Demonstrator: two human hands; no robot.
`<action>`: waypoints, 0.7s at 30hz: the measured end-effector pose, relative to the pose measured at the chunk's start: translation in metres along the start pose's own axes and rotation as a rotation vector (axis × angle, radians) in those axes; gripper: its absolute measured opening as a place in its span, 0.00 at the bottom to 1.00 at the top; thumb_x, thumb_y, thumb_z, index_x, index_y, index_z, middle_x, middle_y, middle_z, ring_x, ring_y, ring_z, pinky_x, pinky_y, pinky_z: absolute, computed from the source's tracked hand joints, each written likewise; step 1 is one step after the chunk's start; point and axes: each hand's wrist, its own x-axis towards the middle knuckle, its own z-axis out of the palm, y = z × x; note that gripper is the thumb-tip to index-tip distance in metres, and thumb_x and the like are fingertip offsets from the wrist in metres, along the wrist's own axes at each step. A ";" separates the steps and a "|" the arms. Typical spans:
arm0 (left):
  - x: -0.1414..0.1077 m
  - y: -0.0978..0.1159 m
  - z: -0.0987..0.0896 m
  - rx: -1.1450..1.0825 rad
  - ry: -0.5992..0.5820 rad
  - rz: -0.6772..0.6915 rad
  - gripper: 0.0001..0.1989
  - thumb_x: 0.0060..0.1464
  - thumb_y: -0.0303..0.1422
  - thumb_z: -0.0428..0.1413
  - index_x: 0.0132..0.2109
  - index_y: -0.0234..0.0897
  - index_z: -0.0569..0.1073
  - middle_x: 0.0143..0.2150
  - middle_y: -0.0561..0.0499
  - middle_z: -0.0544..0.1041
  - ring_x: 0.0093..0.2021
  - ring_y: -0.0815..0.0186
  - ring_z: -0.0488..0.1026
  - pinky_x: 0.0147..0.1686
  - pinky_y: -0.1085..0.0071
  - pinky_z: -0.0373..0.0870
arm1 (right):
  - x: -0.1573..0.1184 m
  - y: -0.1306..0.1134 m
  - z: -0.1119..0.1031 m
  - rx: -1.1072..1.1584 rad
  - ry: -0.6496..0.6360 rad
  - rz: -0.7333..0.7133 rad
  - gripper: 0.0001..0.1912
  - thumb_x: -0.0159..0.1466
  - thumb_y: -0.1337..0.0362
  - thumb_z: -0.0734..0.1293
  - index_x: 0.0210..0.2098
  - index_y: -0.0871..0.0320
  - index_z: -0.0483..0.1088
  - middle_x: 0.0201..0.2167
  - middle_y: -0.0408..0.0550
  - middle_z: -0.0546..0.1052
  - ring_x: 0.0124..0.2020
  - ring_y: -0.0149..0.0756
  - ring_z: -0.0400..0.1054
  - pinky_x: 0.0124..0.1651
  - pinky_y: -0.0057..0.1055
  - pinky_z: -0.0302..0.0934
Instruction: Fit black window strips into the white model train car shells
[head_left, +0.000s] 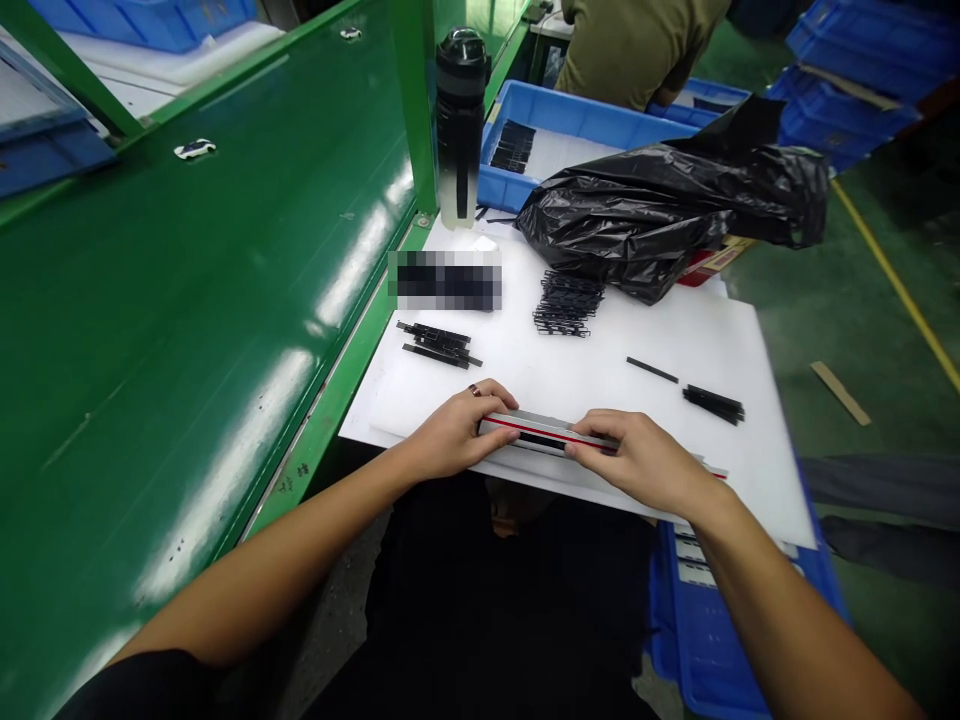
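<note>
Both my hands grip a long silver bar with a red stripe (pixel 544 435), which lies across the front of a white plastic board (pixel 480 390). My left hand (pixel 457 432), wearing a ring, holds its left end. My right hand (pixel 637 462) covers the part right of the middle. Beyond my left hand lies a pile of black strips (pixel 439 345). A tangled stack of thin black pieces (pixel 568 303) sits further back. Near my right hand are a bundle of black strips (pixel 712 403) and a single black strip (pixel 652 369).
A green conveyor belt (pixel 202 330) runs along the left. Behind the board are a black plastic bag (pixel 660 210), a black-capped bottle (pixel 459 120) and a blue crate (pixel 570 110). A co-worker in an olive shirt (pixel 637 50) stands beyond. Another blue crate (pixel 712 640) sits below the board.
</note>
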 end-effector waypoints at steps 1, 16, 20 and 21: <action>0.000 0.000 -0.001 -0.002 -0.007 0.004 0.08 0.62 0.35 0.56 0.37 0.36 0.73 0.49 0.44 0.73 0.47 0.60 0.72 0.49 0.64 0.68 | 0.001 -0.002 0.001 0.005 0.016 0.018 0.10 0.64 0.57 0.66 0.31 0.53 0.76 0.31 0.42 0.77 0.30 0.36 0.68 0.33 0.32 0.59; 0.010 0.004 -0.013 -0.226 -0.008 -0.293 0.14 0.58 0.29 0.52 0.50 0.35 0.73 0.37 0.51 0.75 0.31 0.67 0.73 0.32 0.72 0.70 | -0.013 0.021 0.027 -0.222 0.366 -0.370 0.19 0.66 0.61 0.70 0.54 0.53 0.66 0.50 0.53 0.72 0.51 0.46 0.67 0.54 0.45 0.64; 0.008 0.002 -0.011 -0.259 0.003 -0.285 0.13 0.60 0.31 0.52 0.50 0.35 0.73 0.39 0.52 0.75 0.30 0.69 0.73 0.32 0.74 0.72 | -0.014 0.026 0.036 -0.274 0.449 -0.423 0.18 0.66 0.66 0.69 0.55 0.55 0.66 0.51 0.54 0.72 0.51 0.46 0.67 0.53 0.46 0.66; 0.008 0.001 -0.011 -0.264 0.004 -0.286 0.13 0.60 0.32 0.52 0.50 0.36 0.73 0.39 0.52 0.75 0.31 0.69 0.73 0.32 0.74 0.72 | -0.013 0.027 0.037 -0.274 0.463 -0.433 0.17 0.66 0.66 0.69 0.54 0.55 0.67 0.50 0.54 0.72 0.51 0.46 0.67 0.53 0.46 0.66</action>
